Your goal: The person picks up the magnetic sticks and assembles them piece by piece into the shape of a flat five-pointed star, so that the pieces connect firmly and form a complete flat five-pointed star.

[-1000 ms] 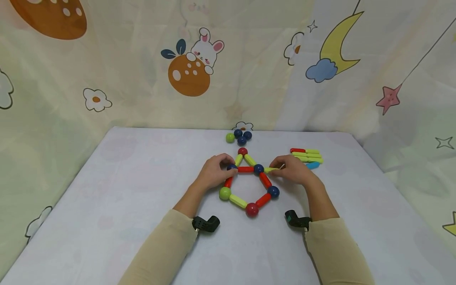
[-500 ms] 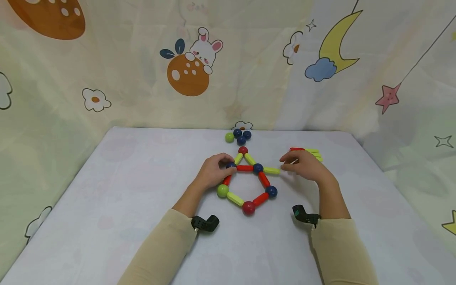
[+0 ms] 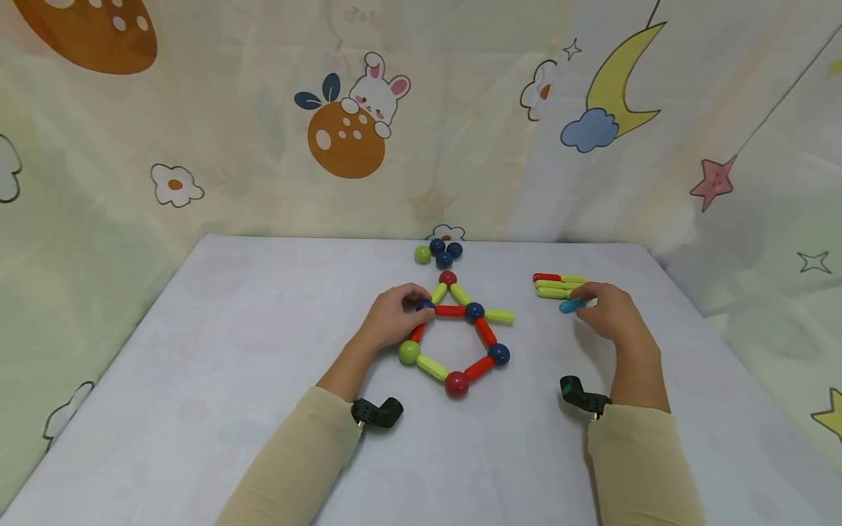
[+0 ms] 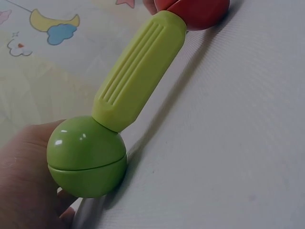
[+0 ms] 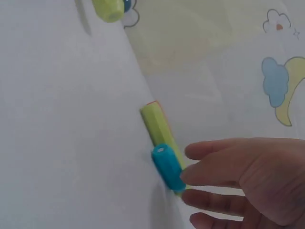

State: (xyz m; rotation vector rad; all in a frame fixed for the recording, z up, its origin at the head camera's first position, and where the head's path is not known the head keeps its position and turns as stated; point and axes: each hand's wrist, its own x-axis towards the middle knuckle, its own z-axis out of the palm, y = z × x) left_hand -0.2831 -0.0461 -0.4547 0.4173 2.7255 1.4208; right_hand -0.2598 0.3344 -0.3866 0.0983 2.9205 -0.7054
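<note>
A shape of magnetic balls and sticks lies on the white table (image 3: 263,329). It has a ring of red sticks (image 3: 485,331) and a yellow-green stick (image 4: 140,71), with a triangle behind. My left hand (image 3: 393,315) grips a dark blue ball (image 3: 424,305) at its left corner; in the left wrist view the green ball (image 4: 88,157) partly hides the fingers. At the right, my right hand (image 3: 608,310) pinches a blue magnetic stick (image 5: 167,167) between thumb and fingers. A yellow-green stick (image 3: 500,316) points right from another dark blue ball (image 3: 474,311).
Red and yellow-green sticks (image 3: 552,286) lie side by side just behind my right hand. Beyond the triangle's red ball (image 3: 448,277) sit a loose green ball (image 3: 422,254) and several dark blue balls (image 3: 444,260). A printed cloth (image 3: 263,131) hangs behind the table.
My right hand has let go of the yellow-green stick, now attached to the dark blue ball, and moved right to the blue stick. The left hand keeps its grip; the ring has shifted slightly.
</note>
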